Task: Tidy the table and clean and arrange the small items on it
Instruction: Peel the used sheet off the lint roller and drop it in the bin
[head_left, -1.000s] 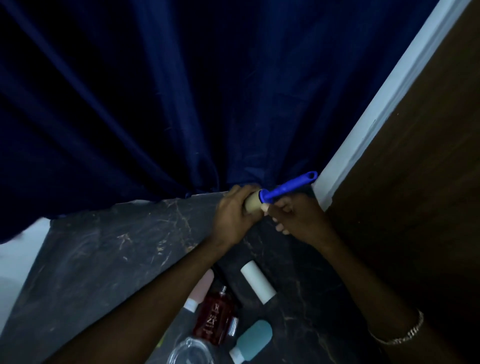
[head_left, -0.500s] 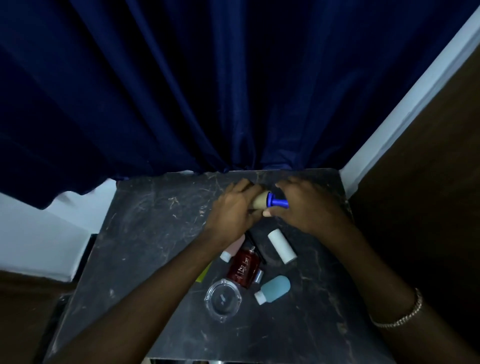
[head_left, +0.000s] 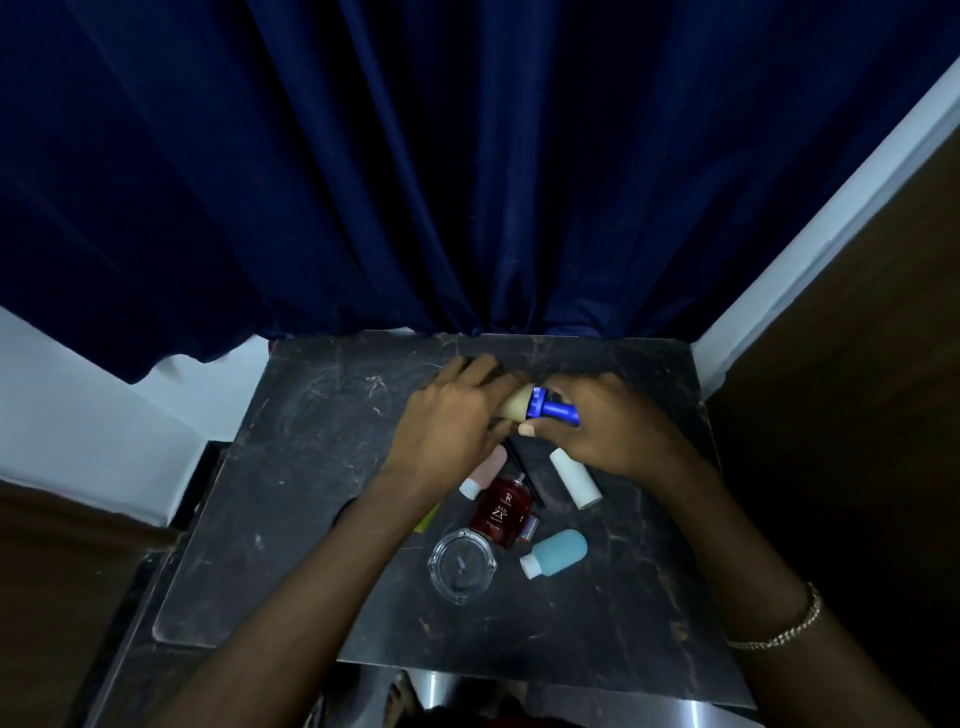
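Both hands hold a lint roller (head_left: 540, 407) above the far part of the dark marble table (head_left: 291, 499). My left hand (head_left: 452, 423) grips its beige roll end. My right hand (head_left: 608, 434) wraps its blue handle, most of which is hidden in the palm. Below the hands lie a white cylinder (head_left: 575, 478), a pink tube with a white cap (head_left: 485, 474), a dark red perfume bottle (head_left: 503, 512), a teal bottle with a white cap (head_left: 556, 553) and a clear glass ashtray (head_left: 461, 571).
A dark blue curtain (head_left: 415, 182) hangs right behind the table's far edge. A white wall strip (head_left: 810, 249) and a brown wooden panel (head_left: 857, 415) stand at the right. A yellow-green item (head_left: 427, 518) peeks out under my left forearm.
The view has tipped down and back, so the whole table shows. The roller's handle, which stuck out up-right, now lies folded into my right hand.
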